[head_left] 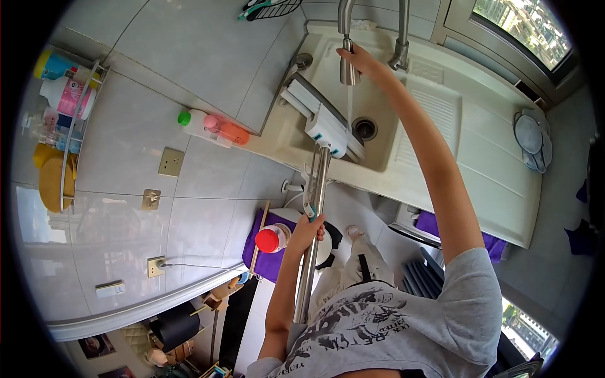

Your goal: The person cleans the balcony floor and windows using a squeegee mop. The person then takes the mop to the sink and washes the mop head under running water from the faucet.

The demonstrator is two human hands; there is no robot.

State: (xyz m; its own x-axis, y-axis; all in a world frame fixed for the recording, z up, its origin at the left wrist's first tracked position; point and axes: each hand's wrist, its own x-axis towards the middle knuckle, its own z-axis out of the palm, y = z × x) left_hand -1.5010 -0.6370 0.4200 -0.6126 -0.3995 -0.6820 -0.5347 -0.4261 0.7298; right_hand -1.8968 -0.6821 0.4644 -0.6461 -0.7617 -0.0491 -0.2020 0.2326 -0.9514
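Observation:
My left hand is closed around the steel pole of a squeeze mop. The mop's white head lies tilted inside the sink, beside the drain. Up at the tap, my right hand grips the pull-down faucet. A stream of water runs from its nozzle to the mop head. Part of my left hand's grip is hidden by the fingers themselves.
A ribbed drainboard adjoins the sink on the right, with a bundled plastic bag at its far end. Bottles stand by the wall at left. Below, a red-lidded jar sits near my left hand.

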